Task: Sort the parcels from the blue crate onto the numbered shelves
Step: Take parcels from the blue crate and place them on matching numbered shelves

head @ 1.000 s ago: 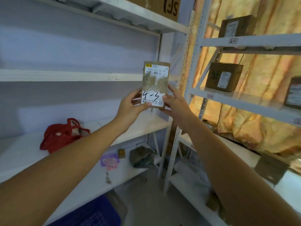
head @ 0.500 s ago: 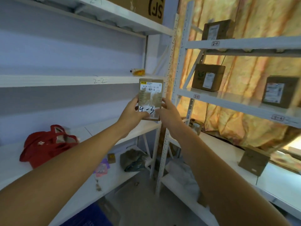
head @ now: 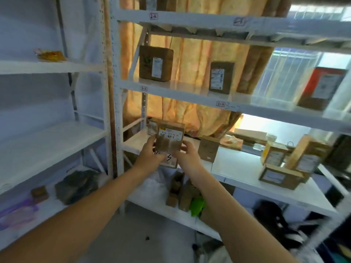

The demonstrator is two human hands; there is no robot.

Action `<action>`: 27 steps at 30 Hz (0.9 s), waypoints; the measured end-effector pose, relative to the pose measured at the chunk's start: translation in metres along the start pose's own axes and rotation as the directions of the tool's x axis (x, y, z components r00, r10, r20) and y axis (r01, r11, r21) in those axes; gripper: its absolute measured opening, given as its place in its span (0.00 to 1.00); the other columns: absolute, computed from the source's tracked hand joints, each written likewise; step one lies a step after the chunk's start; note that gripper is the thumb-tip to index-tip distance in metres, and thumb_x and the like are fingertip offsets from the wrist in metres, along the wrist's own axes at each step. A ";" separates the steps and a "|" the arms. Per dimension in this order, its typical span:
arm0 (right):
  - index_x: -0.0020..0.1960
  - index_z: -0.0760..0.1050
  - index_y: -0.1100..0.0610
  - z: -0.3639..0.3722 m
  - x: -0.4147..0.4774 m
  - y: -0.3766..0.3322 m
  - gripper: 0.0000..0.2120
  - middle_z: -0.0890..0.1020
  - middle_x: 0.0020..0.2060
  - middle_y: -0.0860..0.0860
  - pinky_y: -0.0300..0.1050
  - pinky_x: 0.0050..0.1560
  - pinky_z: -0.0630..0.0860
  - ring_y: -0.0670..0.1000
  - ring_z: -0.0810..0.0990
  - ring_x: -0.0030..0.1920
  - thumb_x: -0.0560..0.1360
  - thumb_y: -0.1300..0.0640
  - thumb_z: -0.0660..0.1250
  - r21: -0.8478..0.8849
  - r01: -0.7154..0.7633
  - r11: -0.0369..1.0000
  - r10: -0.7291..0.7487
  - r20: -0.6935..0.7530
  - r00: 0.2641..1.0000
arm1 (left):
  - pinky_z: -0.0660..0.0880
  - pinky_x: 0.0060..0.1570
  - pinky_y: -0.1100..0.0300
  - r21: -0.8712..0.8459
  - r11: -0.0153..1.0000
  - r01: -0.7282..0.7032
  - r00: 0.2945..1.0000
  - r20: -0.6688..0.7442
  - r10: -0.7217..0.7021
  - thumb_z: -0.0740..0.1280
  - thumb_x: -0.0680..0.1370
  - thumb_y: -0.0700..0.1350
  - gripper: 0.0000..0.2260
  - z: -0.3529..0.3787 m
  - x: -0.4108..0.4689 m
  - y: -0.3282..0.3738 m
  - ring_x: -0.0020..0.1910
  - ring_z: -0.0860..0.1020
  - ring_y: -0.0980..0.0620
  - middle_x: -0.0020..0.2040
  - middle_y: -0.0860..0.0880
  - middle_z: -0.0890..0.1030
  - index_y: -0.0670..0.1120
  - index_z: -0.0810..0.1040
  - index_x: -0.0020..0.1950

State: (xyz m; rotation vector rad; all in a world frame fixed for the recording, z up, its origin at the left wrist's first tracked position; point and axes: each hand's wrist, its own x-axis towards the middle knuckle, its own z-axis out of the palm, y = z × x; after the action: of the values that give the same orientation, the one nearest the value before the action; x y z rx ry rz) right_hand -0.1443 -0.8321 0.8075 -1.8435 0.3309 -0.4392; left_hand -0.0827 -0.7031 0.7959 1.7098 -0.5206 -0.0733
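Note:
I hold a small flat brown parcel [head: 169, 141] upright at arm's length, with a white label and a handwritten number partly hidden by my fingers. My left hand [head: 150, 152] grips its lower left edge and my right hand [head: 187, 154] grips its lower right edge. Behind it stands a white shelf rack [head: 237, 106] with small number tags on its rails. Brown boxes [head: 155, 62] [head: 221, 77] stand on the rack's middle shelf. The blue crate is out of view.
Several more cardboard parcels [head: 281, 176] lie on the lower shelf to the right, and a small box [head: 208, 150] stands just right of my hands. A second white rack [head: 51, 67] is at the left. An orange curtain hangs behind.
My view has swung right from the left rack to the right rack. Both hands keep hold of the parcel, which now sits lower in front of the lower shelf.

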 end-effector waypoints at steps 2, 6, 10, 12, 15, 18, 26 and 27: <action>0.70 0.68 0.49 -0.040 0.002 0.030 0.22 0.79 0.57 0.45 0.56 0.61 0.80 0.52 0.81 0.57 0.79 0.47 0.69 -0.003 -0.090 0.996 0.090 -0.060 0.994 | 0.77 0.58 0.54 -0.001 0.999 0.040 0.995 0.087 -0.040 0.70 0.74 0.32 0.33 0.051 0.011 -0.010 0.59 0.77 0.51 0.61 0.50 0.76 0.52 0.65 0.75; 0.70 0.67 0.48 -0.122 0.017 0.089 0.21 0.78 0.60 0.46 0.49 0.57 0.79 0.50 0.79 0.55 0.80 0.48 0.69 0.010 -0.198 0.980 0.198 -0.157 0.968 | 0.76 0.50 0.61 -0.011 0.996 0.091 0.961 0.265 -0.085 0.69 0.75 0.32 0.32 0.156 0.030 -0.023 0.55 0.77 0.55 0.60 0.52 0.78 0.56 0.63 0.73; 0.77 0.64 0.51 -0.192 0.034 0.143 0.27 0.76 0.68 0.49 0.52 0.64 0.77 0.53 0.78 0.63 0.81 0.51 0.68 0.052 -0.274 0.960 0.278 -0.220 0.935 | 0.72 0.56 0.61 0.005 0.996 0.091 0.931 0.355 -0.087 0.69 0.76 0.36 0.29 0.247 0.043 -0.036 0.63 0.74 0.51 0.58 0.56 0.72 0.60 0.66 0.71; 0.76 0.64 0.49 -0.216 0.039 0.168 0.25 0.76 0.64 0.47 0.52 0.63 0.78 0.50 0.78 0.59 0.81 0.52 0.68 0.102 -0.296 0.950 0.312 -0.240 0.919 | 0.72 0.60 0.58 0.062 0.994 0.095 0.923 0.369 -0.111 0.70 0.76 0.40 0.29 0.283 0.053 -0.045 0.62 0.71 0.51 0.61 0.52 0.67 0.60 0.66 0.73; 0.73 0.66 0.46 -0.241 0.052 0.212 0.22 0.77 0.64 0.47 0.55 0.66 0.77 0.51 0.78 0.61 0.81 0.52 0.68 0.170 -0.339 0.925 0.373 -0.247 0.894 | 0.70 0.54 0.65 0.053 0.991 0.122 0.900 0.416 -0.133 0.71 0.76 0.40 0.28 0.331 0.069 -0.071 0.60 0.72 0.53 0.62 0.50 0.68 0.60 0.67 0.71; 0.71 0.68 0.45 -0.252 0.074 0.249 0.22 0.78 0.64 0.47 0.56 0.68 0.75 0.51 0.78 0.63 0.80 0.53 0.70 0.228 -0.361 0.904 0.415 -0.262 0.871 | 0.69 0.56 0.63 0.047 0.984 0.174 0.882 0.437 -0.177 0.71 0.77 0.41 0.30 0.366 0.093 -0.101 0.66 0.72 0.51 0.68 0.49 0.69 0.59 0.66 0.75; 0.70 0.65 0.40 -0.271 0.205 0.320 0.22 0.76 0.62 0.42 0.51 0.67 0.76 0.50 0.77 0.64 0.80 0.50 0.70 0.237 -0.354 0.905 0.415 -0.308 0.856 | 0.73 0.66 0.55 0.021 0.989 0.148 0.917 0.371 -0.145 0.71 0.79 0.43 0.30 0.441 0.211 -0.161 0.72 0.70 0.48 0.72 0.48 0.68 0.56 0.62 0.76; 0.70 0.65 0.42 -0.275 0.224 0.326 0.21 0.75 0.61 0.42 0.45 0.62 0.77 0.49 0.77 0.62 0.81 0.53 0.69 0.233 -0.340 0.911 0.400 -0.306 0.864 | 0.73 0.65 0.55 0.021 0.989 0.144 0.923 0.357 -0.142 0.71 0.79 0.43 0.30 0.449 0.227 -0.169 0.70 0.70 0.49 0.73 0.48 0.68 0.55 0.62 0.77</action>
State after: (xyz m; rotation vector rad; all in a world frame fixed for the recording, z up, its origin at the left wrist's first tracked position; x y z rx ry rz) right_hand -0.0727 -1.2625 0.6022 -1.4819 0.8513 -0.5057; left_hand 0.0219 -1.1825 0.5935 1.7352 -0.6615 -0.4993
